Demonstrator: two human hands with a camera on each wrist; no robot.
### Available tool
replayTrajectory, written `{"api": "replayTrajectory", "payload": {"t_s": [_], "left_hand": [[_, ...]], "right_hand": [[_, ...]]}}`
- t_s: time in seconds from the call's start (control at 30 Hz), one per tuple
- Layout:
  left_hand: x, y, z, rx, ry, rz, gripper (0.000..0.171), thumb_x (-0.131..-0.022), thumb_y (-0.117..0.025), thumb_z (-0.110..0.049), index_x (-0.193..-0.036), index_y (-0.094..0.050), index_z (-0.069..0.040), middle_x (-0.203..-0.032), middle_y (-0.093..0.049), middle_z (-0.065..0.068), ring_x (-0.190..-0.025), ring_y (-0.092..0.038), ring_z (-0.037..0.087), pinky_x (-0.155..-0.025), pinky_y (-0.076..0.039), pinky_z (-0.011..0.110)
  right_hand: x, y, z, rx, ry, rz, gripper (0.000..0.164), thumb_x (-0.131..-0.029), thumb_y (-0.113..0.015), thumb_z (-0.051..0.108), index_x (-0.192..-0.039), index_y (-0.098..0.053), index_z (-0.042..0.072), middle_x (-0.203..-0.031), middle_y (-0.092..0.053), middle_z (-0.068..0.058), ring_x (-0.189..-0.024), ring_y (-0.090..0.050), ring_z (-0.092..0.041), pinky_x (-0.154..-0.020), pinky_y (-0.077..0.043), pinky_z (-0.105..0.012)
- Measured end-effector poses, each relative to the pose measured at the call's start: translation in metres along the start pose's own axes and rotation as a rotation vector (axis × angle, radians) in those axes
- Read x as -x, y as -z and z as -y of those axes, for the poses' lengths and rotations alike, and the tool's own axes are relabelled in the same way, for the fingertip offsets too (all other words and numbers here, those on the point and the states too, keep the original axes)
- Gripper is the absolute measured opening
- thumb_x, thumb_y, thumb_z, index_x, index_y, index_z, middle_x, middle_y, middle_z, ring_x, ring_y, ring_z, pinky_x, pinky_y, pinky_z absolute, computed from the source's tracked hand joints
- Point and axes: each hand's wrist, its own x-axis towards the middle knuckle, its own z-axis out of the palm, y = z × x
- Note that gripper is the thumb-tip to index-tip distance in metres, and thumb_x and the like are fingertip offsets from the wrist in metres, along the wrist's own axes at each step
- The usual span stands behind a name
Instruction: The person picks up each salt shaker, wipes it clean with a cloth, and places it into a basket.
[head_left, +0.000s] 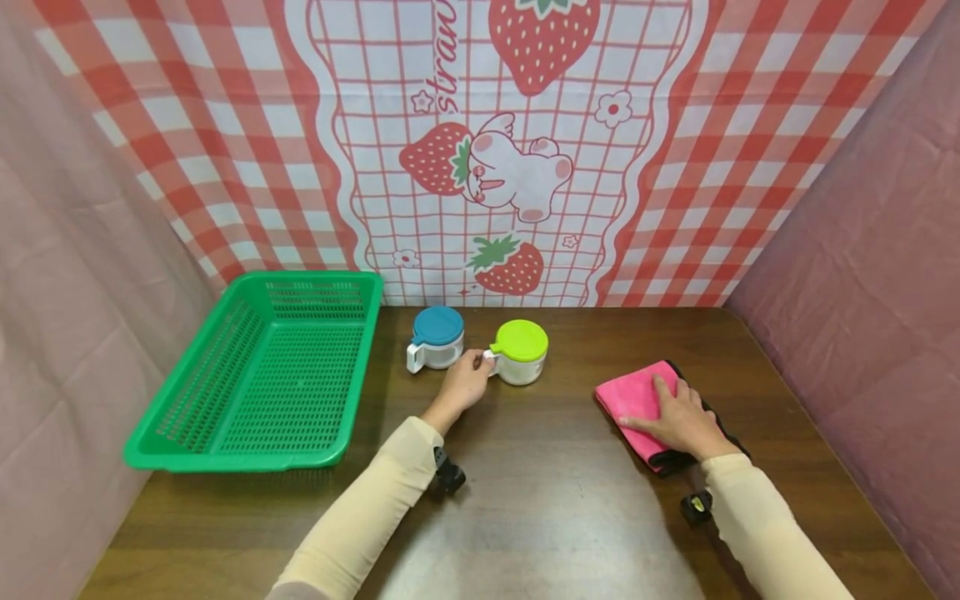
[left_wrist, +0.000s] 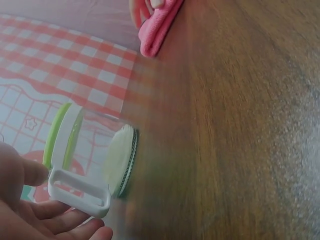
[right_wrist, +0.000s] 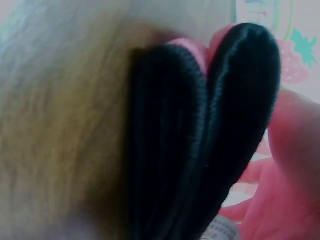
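My left hand (head_left: 463,385) is at the white handle of a clear seasoning jar with a lime-green lid (head_left: 522,343). In the left wrist view the thumb meets the top of the handle (left_wrist: 80,192) and the fingers lie along its other side. The jar stands upright on the table. A similar jar with a blue lid (head_left: 438,327) stands to its left, its handle facing the near left. My right hand (head_left: 684,418) rests with spread fingers on a folded pink cloth (head_left: 637,392) with black edging. Up close, the right wrist view shows the cloth's thick black folds (right_wrist: 170,135).
A green perforated basket (head_left: 367,358) stands at the left of the brown wooden table (head_left: 540,508). Behind the table hangs a red-and-white checked curtain (head_left: 247,183) with strawberries. Plain pinkish curtains (head_left: 862,292) close off both sides.
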Motion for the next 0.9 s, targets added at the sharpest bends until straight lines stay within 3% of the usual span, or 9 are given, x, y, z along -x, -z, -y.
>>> {"api": "replayTrajectory", "payload": {"t_s": [0.43,0.9], "left_hand": [[-0.0023,0.0005,-0.0012,0.072,0.033,-0.008,0.039,-0.100,-0.049,-0.025,-0.128,-0.055,0.001,-0.125,-0.062,0.018,-0.118,-0.057,0.030,-0.102,-0.046,0.044],[-0.0045,-0.0001,-0.0022,0.107,0.077,-0.010,0.038,-0.099,-0.050,-0.026,-0.124,-0.058,0.002,-0.122,-0.063,0.019,-0.115,-0.059,0.030,-0.099,-0.047,0.043]], "right_hand": [[-0.0026,-0.0033,-0.0001,0.059,-0.001,-0.005,0.110,-0.077,-0.061,0.071,-0.146,-0.025,-0.008,-0.136,-0.025,-0.045,-0.122,-0.030,-0.062,-0.089,-0.034,-0.076],[-0.0042,-0.0036,-0.0028,0.079,0.032,-0.023,0.101,-0.079,-0.065,0.064,-0.143,-0.033,-0.008,-0.129,-0.035,-0.043,-0.114,-0.040,-0.059,-0.083,-0.042,-0.070]]}}
